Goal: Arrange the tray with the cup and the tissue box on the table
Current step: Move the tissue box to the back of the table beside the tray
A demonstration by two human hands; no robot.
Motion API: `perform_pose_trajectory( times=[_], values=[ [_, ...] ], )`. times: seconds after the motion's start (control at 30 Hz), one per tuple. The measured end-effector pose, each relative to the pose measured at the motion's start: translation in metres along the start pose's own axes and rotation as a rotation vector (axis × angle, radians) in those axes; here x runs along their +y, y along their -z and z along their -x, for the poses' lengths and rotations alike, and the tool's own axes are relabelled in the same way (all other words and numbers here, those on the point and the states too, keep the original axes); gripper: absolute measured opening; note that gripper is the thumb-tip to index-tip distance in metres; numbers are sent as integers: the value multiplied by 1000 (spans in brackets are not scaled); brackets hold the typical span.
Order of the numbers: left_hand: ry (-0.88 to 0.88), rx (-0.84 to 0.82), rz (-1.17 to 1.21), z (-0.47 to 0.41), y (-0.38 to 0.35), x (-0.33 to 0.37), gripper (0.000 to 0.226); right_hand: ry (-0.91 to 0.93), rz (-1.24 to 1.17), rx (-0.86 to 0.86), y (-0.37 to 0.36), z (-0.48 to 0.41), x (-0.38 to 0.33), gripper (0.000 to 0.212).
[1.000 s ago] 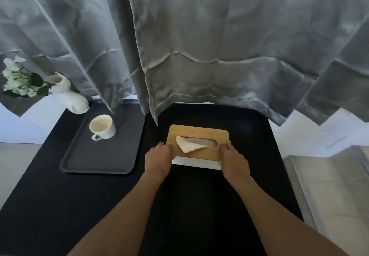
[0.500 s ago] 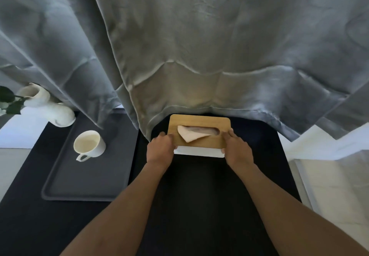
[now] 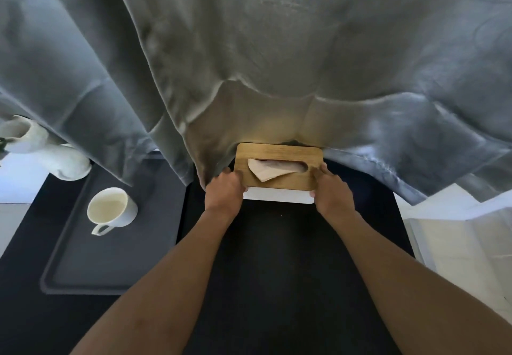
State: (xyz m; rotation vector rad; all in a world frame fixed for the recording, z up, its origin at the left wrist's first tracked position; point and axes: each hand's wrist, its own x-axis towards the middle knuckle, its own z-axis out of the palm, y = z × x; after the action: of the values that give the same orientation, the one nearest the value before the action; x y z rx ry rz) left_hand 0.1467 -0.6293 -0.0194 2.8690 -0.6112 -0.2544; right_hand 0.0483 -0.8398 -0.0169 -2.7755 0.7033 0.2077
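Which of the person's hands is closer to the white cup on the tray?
The left hand. It grips the left end of the tissue box, on the side facing the cup. The right hand grips the box's far end, farther away.

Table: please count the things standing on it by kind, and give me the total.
Tray: 1
Cup, on the tray: 1
Tissue box, held by the left hand and right hand: 1
Vase, white, at the far left: 1
Total: 4
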Motion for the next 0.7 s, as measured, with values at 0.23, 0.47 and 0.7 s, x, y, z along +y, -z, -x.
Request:
perform_pose_trajectory(
  times=[0.23,0.47,0.7],
  values=[
    [4,-12,4,-13,0,-1,24,12,8,8,2,-14,-2,50],
    [5,5,15,-19,0,-2,23,25,-4,12,1,-23,-2,50],
    [14,1,64,-21,1,1,27,28,-19,5,8,-31,0,53]
  ],
)
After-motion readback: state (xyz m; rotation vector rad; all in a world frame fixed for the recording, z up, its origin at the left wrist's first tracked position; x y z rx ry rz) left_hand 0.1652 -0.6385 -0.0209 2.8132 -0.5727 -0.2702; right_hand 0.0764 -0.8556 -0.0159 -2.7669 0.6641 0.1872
